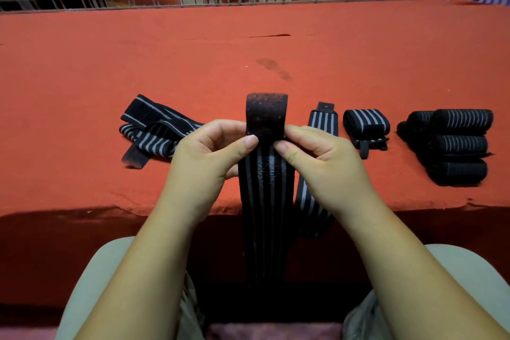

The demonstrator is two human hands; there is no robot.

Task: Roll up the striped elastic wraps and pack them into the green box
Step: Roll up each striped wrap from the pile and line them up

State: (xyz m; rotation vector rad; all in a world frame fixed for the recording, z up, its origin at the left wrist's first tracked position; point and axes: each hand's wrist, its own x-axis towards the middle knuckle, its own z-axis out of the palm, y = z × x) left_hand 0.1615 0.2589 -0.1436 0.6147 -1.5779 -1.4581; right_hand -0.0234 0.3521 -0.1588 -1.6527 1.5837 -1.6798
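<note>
At the far left of the red-covered counter [82, 91] we see a loose heap of striped elastic wrap [154, 130], unrolled and crossed over itself. It may be one wrap or two, we cannot tell, and we judge it is put aside there until its turn. Next comes the left hand [204, 154], whose grip is closed: the thumb and the curled fingers pinch the left edge of the wrap in work [265, 174]. This wrap lies straight away from the person, its hook-and-loop end [266, 110] flat on the counter and its long tail hanging down over the near edge. We think this keeps the band straight and a little tense, so that the roll begins tidy. The right hand [317, 157] mirrors the left one: its grip is also closed and pinches the right edge at the same height, just below the fastener, where the first turn seems about to be made. Just beside this hand a second flat wrap [321, 124] lies parallel and also hangs over the edge. Further right one finished roll [365, 125] lies alone, and near the far right is a pile of rolls [458, 143], at least three, perhaps four, since some hide behind others. The green box is not in view, so we cannot see anything packed.
</note>
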